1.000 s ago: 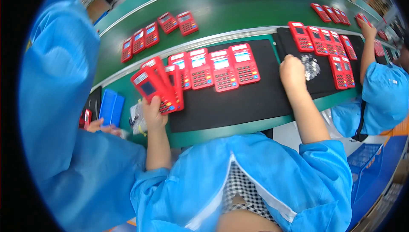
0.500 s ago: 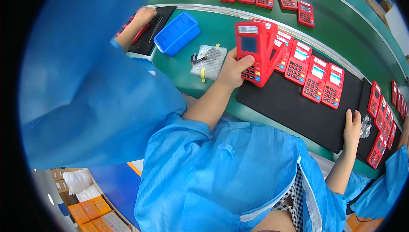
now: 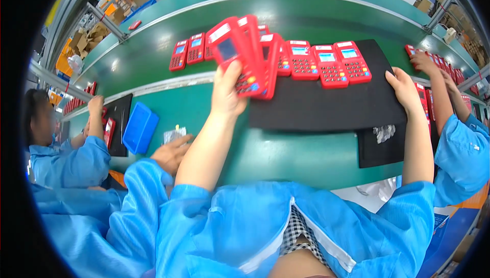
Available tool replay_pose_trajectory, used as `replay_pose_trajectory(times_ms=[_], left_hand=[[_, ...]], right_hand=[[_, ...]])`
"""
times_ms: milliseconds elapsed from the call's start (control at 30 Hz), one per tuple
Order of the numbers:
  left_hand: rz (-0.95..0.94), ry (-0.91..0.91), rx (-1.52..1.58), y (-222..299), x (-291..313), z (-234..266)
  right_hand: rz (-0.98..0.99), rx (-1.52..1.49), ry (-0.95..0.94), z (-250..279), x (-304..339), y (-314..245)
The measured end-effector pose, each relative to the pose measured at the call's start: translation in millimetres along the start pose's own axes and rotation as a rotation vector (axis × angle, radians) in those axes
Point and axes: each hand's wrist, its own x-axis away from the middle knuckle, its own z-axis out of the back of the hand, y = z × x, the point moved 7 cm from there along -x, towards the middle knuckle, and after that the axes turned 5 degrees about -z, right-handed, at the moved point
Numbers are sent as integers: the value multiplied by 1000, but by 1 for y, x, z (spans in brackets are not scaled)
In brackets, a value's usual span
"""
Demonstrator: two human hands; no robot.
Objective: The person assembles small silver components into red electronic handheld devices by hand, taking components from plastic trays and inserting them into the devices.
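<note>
Green bench (image 3: 286, 150): red terminals (image 3: 245, 56) in left hand (image 3: 228, 92).

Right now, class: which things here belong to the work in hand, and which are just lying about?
In hand:
- left hand holding a fan of red keypad terminals
- right hand resting on the black mat
- three red terminals in a row on the mat

Lying about:
- blue tray
- crumpled clear wrapper
- two red terminals on the green belt

factory assy line | green conveyor belt (image 3: 306, 18) | rows of red keypad terminals (image 3: 326, 64) | workers in blue smocks (image 3: 71, 163)
</note>
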Motion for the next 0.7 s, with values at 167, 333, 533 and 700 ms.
replay_pose_trajectory(times_ms=[167, 333, 533, 700], left_hand=[[166, 92, -42, -71, -93, -38], [294, 205, 116, -78, -81, -22], [235, 111, -31, 11, 5, 10], [107, -83, -595, 108, 49, 34]], right_hand=[[-26, 641, 33, 47, -105, 10], [-64, 958, -115, 61, -75, -14], [47, 783, -46, 15, 41, -66], [211, 482, 56, -115, 113, -56]])
